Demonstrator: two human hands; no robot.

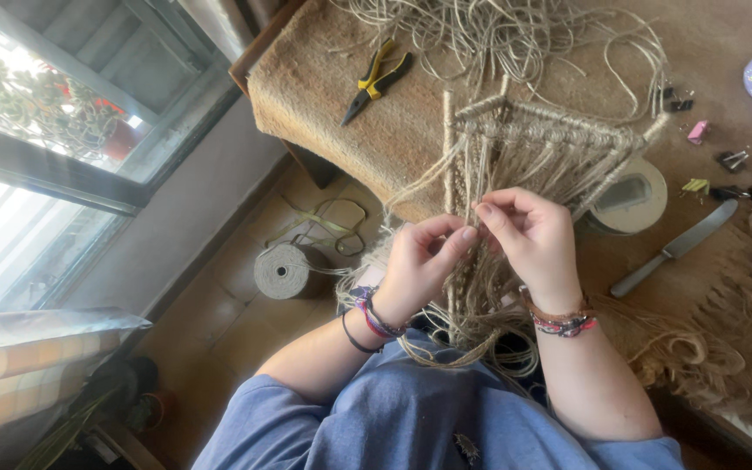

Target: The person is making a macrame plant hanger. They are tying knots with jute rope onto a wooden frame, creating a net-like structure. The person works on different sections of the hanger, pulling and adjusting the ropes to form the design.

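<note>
A jute-wrapped frame (559, 122) lies at the table's front edge, with many jute cords (480, 287) hanging from it toward my lap. My left hand (424, 261) and my right hand (528, 235) meet just below the frame. Both pinch the same few cords between thumb and fingers, the fingertips almost touching. Each wrist carries woven bracelets.
Yellow-handled pliers (376, 80) rest on the brown table cover (324, 96), beside a loose heap of cord (498, 30). A tape roll (633, 200), a knife (676, 248) and small binder clips (728, 159) lie to the right. A twine spool (282, 271) stands on the floor by the window.
</note>
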